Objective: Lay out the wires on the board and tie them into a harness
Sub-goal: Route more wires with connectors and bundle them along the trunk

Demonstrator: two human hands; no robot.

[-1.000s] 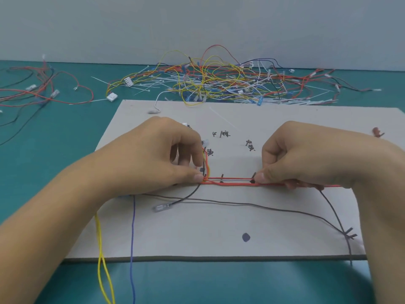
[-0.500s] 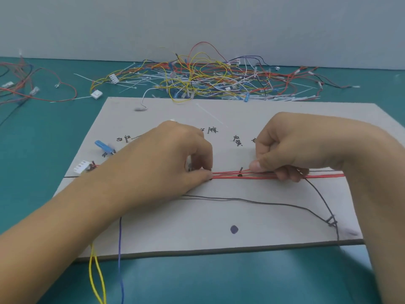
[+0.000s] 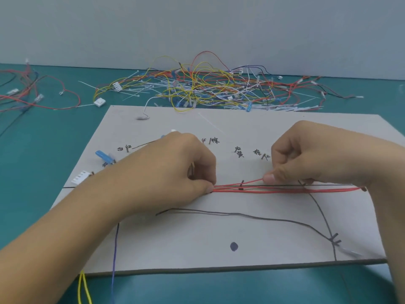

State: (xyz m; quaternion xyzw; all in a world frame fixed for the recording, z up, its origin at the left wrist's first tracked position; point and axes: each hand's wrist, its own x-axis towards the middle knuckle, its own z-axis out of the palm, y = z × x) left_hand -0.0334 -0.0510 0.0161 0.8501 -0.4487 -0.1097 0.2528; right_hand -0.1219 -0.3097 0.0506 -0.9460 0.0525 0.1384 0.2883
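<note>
A grey board [image 3: 197, 255] with drawn black lines and handwritten marks lies in front of me. Red wires [image 3: 285, 189] run left to right along its middle line. My left hand [image 3: 166, 172] pinches their left end against the board with thumb and forefinger. My right hand [image 3: 311, 156] pinches one red wire a little above the board, further right. A dark wire [image 3: 241, 215] curves across the lower board. A white connector [image 3: 80, 177] and a blue connector [image 3: 103, 155] lie at the board's left edge.
A tangled pile of coloured wires and white cable ties [image 3: 208, 88] lies behind the board on the teal table. More red wires [image 3: 32, 93] are at the far left. Yellow [image 3: 84, 288] and purple wires [image 3: 114, 260] hang over the front edge.
My right hand has lifted one red wire slightly off the board. My left hand stays pinched on the left end. The view has shifted a little to the left.
</note>
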